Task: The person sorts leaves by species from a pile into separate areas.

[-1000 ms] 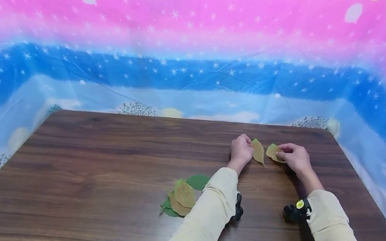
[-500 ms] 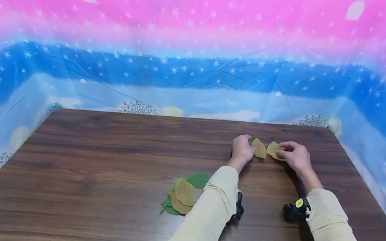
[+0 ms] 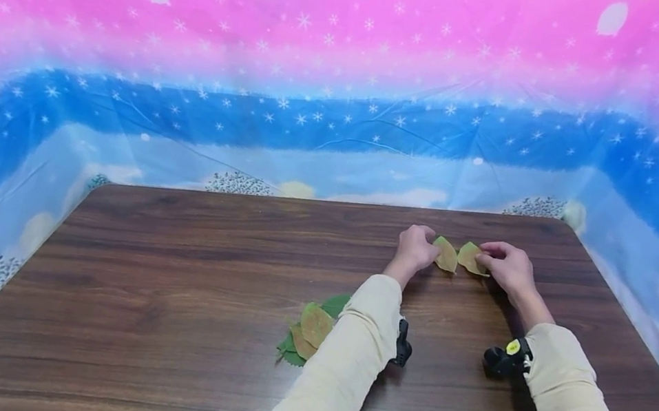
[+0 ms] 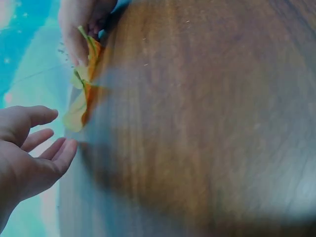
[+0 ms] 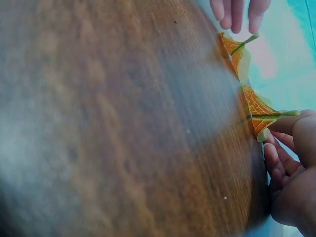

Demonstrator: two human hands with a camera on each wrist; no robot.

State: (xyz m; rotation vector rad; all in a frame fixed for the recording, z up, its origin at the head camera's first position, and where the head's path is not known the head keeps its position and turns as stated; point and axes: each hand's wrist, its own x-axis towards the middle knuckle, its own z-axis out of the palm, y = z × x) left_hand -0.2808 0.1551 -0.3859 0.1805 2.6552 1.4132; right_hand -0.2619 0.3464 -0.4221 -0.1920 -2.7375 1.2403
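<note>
**Close work near the far edge of a wood-grain desk (image 3: 171,268)**

A pink-and-blue snowflake backdrop (image 3: 351,42) wraps round the desk on its far side and both flanks. Over the dark top reach a cream left sleeve (image 3: 339,366) and a cream right sleeve (image 3: 581,405). A leaf pile (image 3: 312,328), with yellow-green blades over darker green, lies by the left sleeve, which covers part of it. The left hand (image 3: 415,249) is spread in a relaxed curve, its fingertips just beside one leaf and gripping nothing. The right hand (image 3: 511,266) pinches another leaf between thumb and fingers. Black cameras sit at both wrists, the right camera (image 3: 503,360) carrying a yellow sticker. Smallest are the two leaves between the hands, toward the desk's far right: the loose leaf (image 3: 446,255) and the pinched leaf (image 3: 470,259), side by side. From here I can't tell whether their edges touch. Close up, they look curled, with orange veined surfaces and green stems.
</note>
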